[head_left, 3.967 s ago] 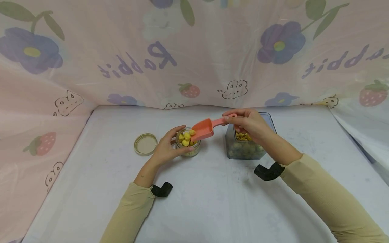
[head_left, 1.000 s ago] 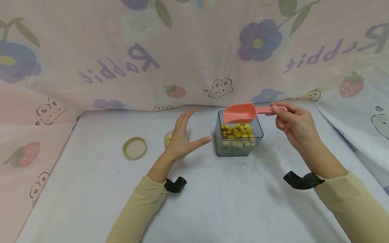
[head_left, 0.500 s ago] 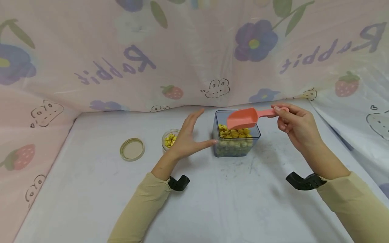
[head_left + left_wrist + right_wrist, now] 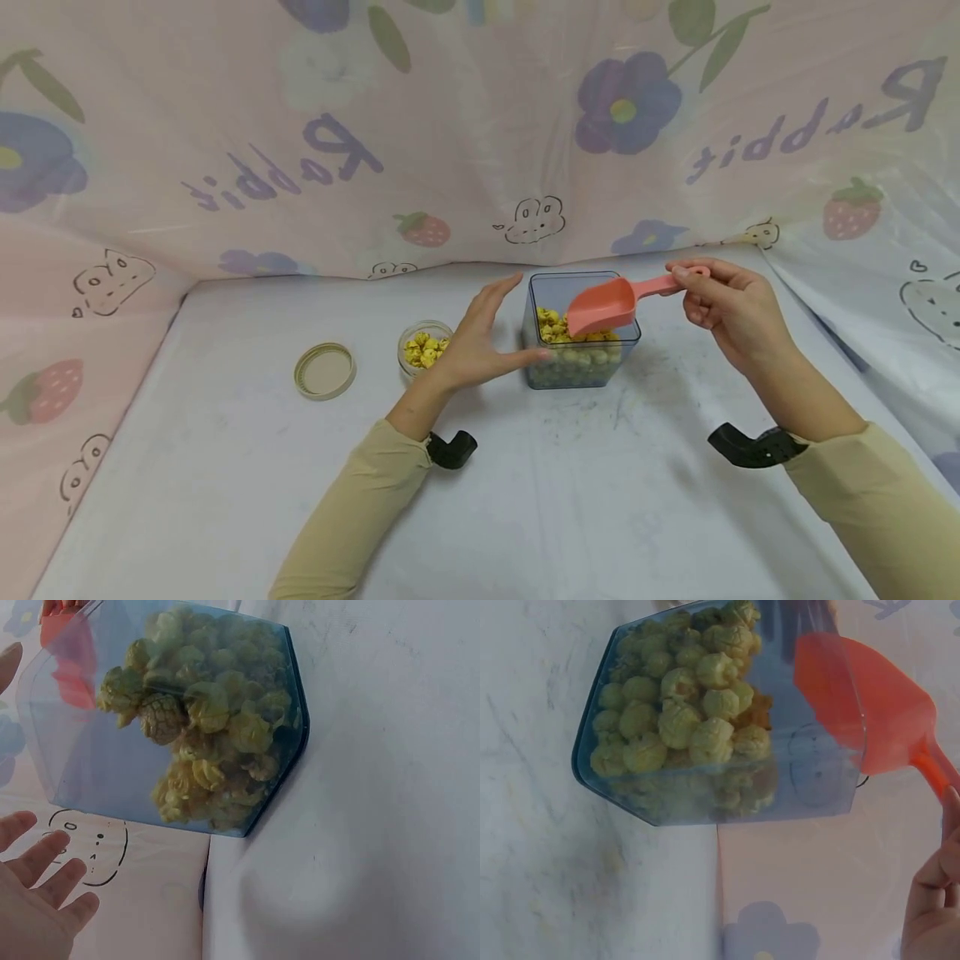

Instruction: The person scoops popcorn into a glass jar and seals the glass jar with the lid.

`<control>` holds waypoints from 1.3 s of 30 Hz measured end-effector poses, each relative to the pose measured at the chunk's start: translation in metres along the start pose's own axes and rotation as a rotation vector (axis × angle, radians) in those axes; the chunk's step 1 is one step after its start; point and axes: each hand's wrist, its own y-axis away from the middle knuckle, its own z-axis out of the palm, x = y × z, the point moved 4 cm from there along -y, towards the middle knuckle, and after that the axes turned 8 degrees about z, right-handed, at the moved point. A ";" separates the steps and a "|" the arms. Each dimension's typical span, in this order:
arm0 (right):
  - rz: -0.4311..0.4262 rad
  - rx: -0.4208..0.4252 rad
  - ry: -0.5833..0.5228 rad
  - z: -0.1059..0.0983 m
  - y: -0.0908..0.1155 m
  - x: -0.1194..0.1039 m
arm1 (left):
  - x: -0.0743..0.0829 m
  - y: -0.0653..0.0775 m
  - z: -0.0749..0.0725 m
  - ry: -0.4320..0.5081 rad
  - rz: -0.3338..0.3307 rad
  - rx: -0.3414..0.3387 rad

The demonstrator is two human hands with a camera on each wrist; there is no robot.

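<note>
Scoop (image 4: 603,307) pinched in my right hand (image 4: 733,307), I splay my left hand (image 4: 477,350) left of the box (image 4: 564,289). Right wrist view, unlike head, shows the scoop tip apparently clear of popcorn (image 4: 553,327).

Head view: high, facing forward and down across tabletop (image 4: 525,508). Wrist views: near, tipped sideways, from opposite sides, sharing popcorn container (image 4: 112,769).

I get the head view evenly lit and fairly sharp, with soft, diffuse shadows on the desk (image 4: 570,517) and wide-angle stretch toward the frame edges, while both wrist views reach me dimmer, greyer and slightly hazy.
</note>
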 end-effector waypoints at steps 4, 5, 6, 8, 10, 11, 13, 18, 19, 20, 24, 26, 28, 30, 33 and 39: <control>-0.009 0.006 0.042 0.001 -0.001 -0.002 | 0.000 -0.003 0.004 -0.001 -0.003 -0.017; -0.012 0.007 0.050 0.001 -0.001 -0.002 | 0.000 -0.004 0.005 -0.002 -0.004 -0.020; -0.015 0.008 0.055 0.001 -0.001 -0.003 | 0.001 -0.005 0.006 -0.003 -0.007 -0.024; -0.024 0.010 0.064 0.002 -0.002 -0.003 | 0.001 -0.006 0.008 -0.004 -0.011 -0.030; -0.032 0.014 0.073 0.002 -0.002 -0.004 | 0.001 -0.008 0.009 -0.009 -0.015 -0.037; -0.036 0.016 0.075 0.002 -0.002 -0.004 | 0.000 -0.009 0.009 -0.010 -0.017 -0.040; -0.048 0.020 0.087 0.001 -0.003 -0.004 | 0.000 -0.011 0.010 -0.007 -0.024 -0.045; -0.087 0.014 0.134 0.002 -0.006 -0.007 | -0.002 -0.013 0.011 0.035 -0.034 -0.052; -0.101 0.005 0.147 0.002 -0.007 -0.007 | -0.002 -0.013 0.011 0.050 -0.032 -0.053; -0.114 -0.005 0.158 0.003 -0.007 -0.008 | -0.002 -0.013 0.012 0.065 -0.030 -0.054; -0.196 -0.029 0.227 0.005 -0.008 -0.011 | -0.004 -0.014 0.013 0.119 -0.020 -0.053; -0.232 -0.030 0.258 0.006 -0.009 -0.013 | -0.004 -0.014 0.014 0.142 -0.018 -0.051; -0.253 -0.026 0.283 0.007 -0.008 -0.015 | -0.005 -0.014 0.014 0.162 -0.015 -0.047; -0.257 -0.027 0.301 0.008 -0.009 -0.017 | -0.005 -0.014 0.015 0.182 -0.011 -0.044; -0.253 -0.021 0.341 0.009 -0.010 -0.019 | -0.005 -0.014 0.016 0.207 -0.003 -0.042; -0.240 0.038 0.546 0.011 -0.012 -0.021 | -0.007 -0.014 0.018 0.237 0.002 -0.034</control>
